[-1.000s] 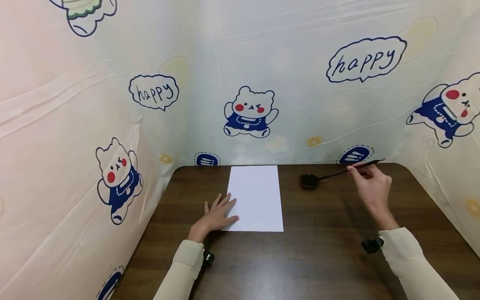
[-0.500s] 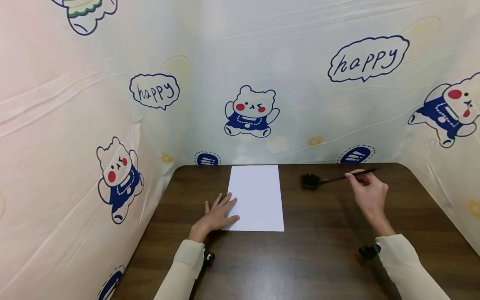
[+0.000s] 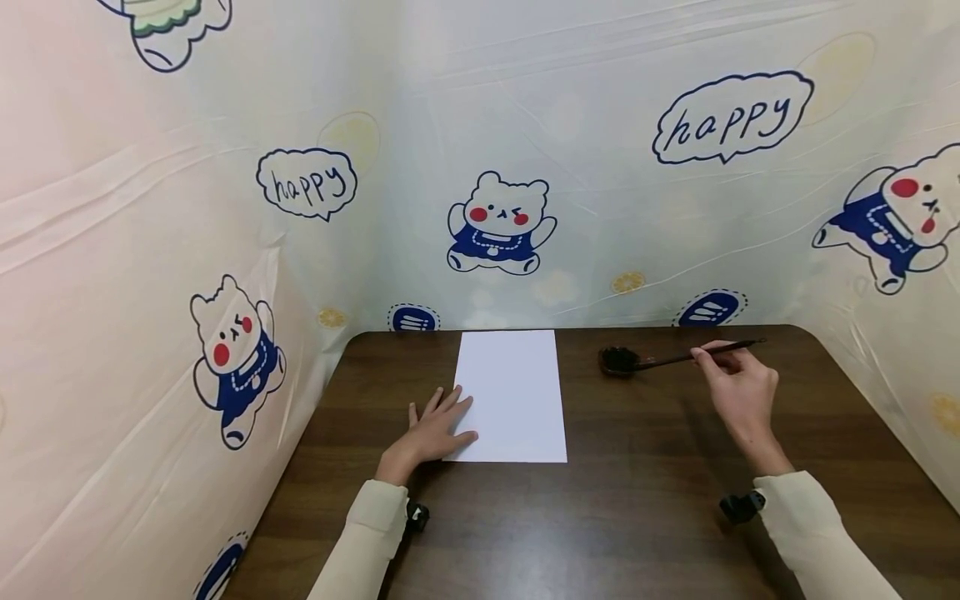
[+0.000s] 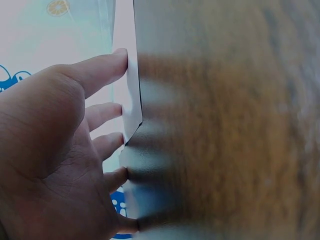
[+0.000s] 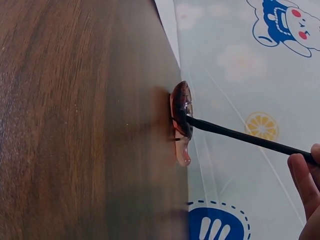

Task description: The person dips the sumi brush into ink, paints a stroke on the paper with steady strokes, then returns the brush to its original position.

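My left hand lies with spread fingers on the left edge of a blank white sheet of paper. In the left wrist view the thumb and two fingertips press on the paper; the other fingers touch the tabletop. A slim, dark writing brush is pinched in my right hand, slanting down to the left. Its tip is inside a small dish of black ink. The right wrist view shows the dish as reddish and see-through, with a short handle; the brush tip is hidden in it.
Dark wood tabletop runs back to a pale curtain printed with bears and "happy" bubbles. The curtain also hangs along the left and right sides. The ink dish stands right of the paper, near the table's back edge.
My right hand has shifted slightly left and the brush's upper end has dipped, then swung a little back right. The brush tip stays at the dish. My left hand and the paper have not moved.
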`<state>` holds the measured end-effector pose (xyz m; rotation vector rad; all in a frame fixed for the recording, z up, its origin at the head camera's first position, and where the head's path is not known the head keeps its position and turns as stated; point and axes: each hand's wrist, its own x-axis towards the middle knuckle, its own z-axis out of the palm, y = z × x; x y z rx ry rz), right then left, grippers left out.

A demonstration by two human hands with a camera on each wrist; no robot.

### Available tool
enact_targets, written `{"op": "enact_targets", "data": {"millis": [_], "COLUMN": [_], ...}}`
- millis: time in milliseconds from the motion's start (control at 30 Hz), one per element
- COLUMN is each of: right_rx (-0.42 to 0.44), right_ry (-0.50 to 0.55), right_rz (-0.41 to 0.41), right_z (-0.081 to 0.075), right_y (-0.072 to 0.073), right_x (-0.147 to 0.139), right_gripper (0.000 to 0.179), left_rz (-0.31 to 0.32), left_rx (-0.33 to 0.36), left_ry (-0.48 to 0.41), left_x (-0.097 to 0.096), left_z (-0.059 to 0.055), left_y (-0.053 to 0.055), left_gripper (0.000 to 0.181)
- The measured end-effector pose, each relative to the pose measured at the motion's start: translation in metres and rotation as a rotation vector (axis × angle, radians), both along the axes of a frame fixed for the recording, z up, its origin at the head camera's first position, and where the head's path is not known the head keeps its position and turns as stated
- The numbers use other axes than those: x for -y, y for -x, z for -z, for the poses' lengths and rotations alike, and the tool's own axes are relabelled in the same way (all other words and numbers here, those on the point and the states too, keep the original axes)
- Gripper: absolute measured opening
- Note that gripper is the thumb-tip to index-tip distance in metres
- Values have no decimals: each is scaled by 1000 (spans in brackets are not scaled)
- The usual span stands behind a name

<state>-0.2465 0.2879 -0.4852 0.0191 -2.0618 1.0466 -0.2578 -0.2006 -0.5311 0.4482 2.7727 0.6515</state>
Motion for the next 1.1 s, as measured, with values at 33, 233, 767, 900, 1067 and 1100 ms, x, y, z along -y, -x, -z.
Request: {"op": "enact_targets", "data": {"millis": [33,233,767,900,1067,1100], "right_rx": [0,6,-26,-30,-22,-21], "right_ry": [-2,-8,-20,-19,-19,-18], "right_rz": [0,0,-4,-6,-7,-7], "right_z": [0,-1,-4,-4,-5,-6], "right_y": [0,-1,-4,-4,-5,-5], "right_x": [0,0,-3,-3,-3,-3], "right_gripper": [5,7,7,6,7,7], "left_rz": [2,0,20,2,-13,-13], "left_rx": [1,8,-23,-1,11,7], "left_ry": [1,1,-37,-27,-16,-16], "left_x": [0,1,2,2,6,6], "left_z": [1,7,7,10,21,21], "left_y": [0,2,1,4,10,10], "left_gripper": [75,76,75,76,77,77]}}
